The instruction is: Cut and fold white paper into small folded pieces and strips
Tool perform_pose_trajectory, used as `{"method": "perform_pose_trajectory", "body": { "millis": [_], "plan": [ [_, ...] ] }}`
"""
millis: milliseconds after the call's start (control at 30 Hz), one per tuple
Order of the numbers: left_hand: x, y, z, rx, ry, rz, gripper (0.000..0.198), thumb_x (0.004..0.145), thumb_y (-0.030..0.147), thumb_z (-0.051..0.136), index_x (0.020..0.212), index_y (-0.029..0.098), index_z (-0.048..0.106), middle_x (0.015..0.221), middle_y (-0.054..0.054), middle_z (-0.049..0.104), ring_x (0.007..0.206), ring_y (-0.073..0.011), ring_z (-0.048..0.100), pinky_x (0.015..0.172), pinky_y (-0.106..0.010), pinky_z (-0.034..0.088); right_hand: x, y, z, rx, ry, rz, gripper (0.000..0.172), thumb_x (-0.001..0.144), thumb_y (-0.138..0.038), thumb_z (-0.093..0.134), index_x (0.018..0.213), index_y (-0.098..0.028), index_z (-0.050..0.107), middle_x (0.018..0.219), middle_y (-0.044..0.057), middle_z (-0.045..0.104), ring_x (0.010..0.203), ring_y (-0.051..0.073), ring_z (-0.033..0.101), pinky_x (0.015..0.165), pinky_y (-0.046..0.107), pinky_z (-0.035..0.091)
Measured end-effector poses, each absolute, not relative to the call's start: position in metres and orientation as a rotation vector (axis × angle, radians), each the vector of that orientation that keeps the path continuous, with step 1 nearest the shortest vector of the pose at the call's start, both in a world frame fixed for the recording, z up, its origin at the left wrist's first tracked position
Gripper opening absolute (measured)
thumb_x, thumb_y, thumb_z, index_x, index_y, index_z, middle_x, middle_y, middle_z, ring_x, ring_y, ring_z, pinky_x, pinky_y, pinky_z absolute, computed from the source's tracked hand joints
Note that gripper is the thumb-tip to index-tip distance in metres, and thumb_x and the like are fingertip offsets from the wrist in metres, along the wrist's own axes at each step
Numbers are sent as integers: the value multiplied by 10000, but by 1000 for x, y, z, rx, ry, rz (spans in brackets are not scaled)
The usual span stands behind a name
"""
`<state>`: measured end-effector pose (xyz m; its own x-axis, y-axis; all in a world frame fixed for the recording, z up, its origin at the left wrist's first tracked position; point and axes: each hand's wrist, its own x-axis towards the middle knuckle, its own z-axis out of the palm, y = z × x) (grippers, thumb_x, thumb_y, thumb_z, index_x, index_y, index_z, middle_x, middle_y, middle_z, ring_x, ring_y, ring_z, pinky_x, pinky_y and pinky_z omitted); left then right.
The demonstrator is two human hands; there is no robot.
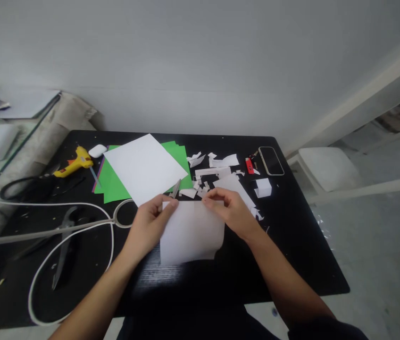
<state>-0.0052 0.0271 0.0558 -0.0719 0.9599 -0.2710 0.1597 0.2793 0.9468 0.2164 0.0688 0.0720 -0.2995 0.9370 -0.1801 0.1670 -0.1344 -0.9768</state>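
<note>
A white paper sheet (192, 233) hangs between my two hands above the black table (313, 255). My left hand (153, 221) pinches its upper left corner between thumb and fingers. Near the upper right corner, my right hand (233, 211) grips the top edge with thumb and forefinger. The sheet's lower right corner looks uneven. Just beyond my left fingertips, the pointed metal tip of a tool (176, 188) shows. Torn and cut white scraps (224, 161) lie behind the sheet. A larger white sheet (145, 166) rests on green sheets (111, 182) at the back left.
A yellow glue gun (76, 162), a white case (97, 151), large scissors (66, 241) and a looped white cable (33, 278) lie on the left. A red lighter (249, 165), a phone (271, 161) and a small folded paper piece (263, 188) are at the right. A white stool (329, 167) stands beyond.
</note>
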Motion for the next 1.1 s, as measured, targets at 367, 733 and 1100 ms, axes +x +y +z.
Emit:
{"method": "perform_pose_trajectory", "body": {
  "millis": [367,733,1100],
  "plan": [
    [-3,43,95,1351,1447,1160,285,939,472,666,866,198,690,572,41,538,481,-87,420,418,-193,287,217,82,116,-1073,-1808,1425,157,847,-373,840,854,-224,793,863,5,751,847,183,664,784,312,485],
    [-10,62,122,1273,1283,1144,315,859,485,794,768,189,734,607,7,657,488,-100,543,422,-195,397,212,88,129,-1024,-1723,1351,204,890,-405,802,822,-214,784,787,-2,727,732,150,625,638,276,439],
    [0,52,116,1528,1572,1309,220,932,378,709,788,224,772,629,15,677,541,-111,554,460,-234,387,207,86,132,-1118,-1695,1234,240,908,-423,782,801,-208,789,751,4,724,716,159,630,649,290,460]
  ]
}}
